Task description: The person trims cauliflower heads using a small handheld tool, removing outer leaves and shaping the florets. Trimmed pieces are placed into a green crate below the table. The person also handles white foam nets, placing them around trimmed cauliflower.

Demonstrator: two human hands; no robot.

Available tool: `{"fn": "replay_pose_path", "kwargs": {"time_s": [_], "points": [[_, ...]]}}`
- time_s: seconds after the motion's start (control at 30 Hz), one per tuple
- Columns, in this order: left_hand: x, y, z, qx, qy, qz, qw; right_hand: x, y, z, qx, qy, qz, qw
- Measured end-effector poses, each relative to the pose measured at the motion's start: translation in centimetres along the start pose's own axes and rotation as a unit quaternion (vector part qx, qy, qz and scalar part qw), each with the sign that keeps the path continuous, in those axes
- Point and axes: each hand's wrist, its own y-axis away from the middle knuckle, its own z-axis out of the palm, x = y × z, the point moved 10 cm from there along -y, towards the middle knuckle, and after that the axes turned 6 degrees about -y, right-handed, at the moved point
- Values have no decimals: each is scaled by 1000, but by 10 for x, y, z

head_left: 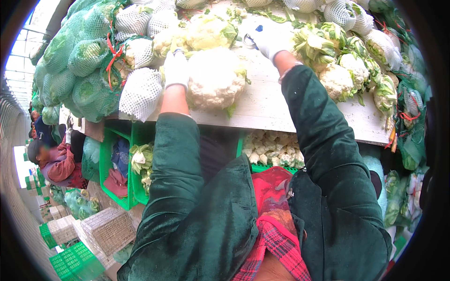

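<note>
My left hand (177, 69), in a white glove, lies against the left side of a large white cauliflower head (215, 79) on the pale table (267, 112). Whether it grips the head is unclear. Farther right, my right hand (272, 38), gloved too, is over the table with a small metal ring-like tool (249, 41) at its fingers; part of the tool is hidden and the glove is overexposed. Beyond the large head sit yellowish cauliflowers (207, 32). A cauliflower in a white foam net (140, 93) is just left of my left hand.
Green mesh sacks of cauliflowers (88, 58) are piled at the left. Leafy cauliflowers (335, 79) lie at the right. Below the table edge are green crates (130, 200) and a crate of florets (274, 149). Another person (59, 163) is at the far left.
</note>
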Motion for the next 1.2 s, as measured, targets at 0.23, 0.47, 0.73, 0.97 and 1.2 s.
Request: {"fn": "replay_pose_path", "kwargs": {"time_s": [0.23, 0.47, 0.73, 0.97, 1.2], "points": [[9, 2, 0, -14, -109, 37, 993, 93, 66, -22, 51, -228, 105, 967], [3, 4, -2, 4, -36, 1, 999, -12, 138, 78, -115, 94, -229, 962], [13, 20, 21, -118, 102, 8, 988, 46, 135, 14, 69, -73, 4, 995], [32, 42, 36, -178, 74, 101, 976, 46, 118, -2, 63, -91, 1, 994], [54, 60, 31, -196, -4, 147, 969, -8, 162, -6, 86, 31, -88, 992]]}}
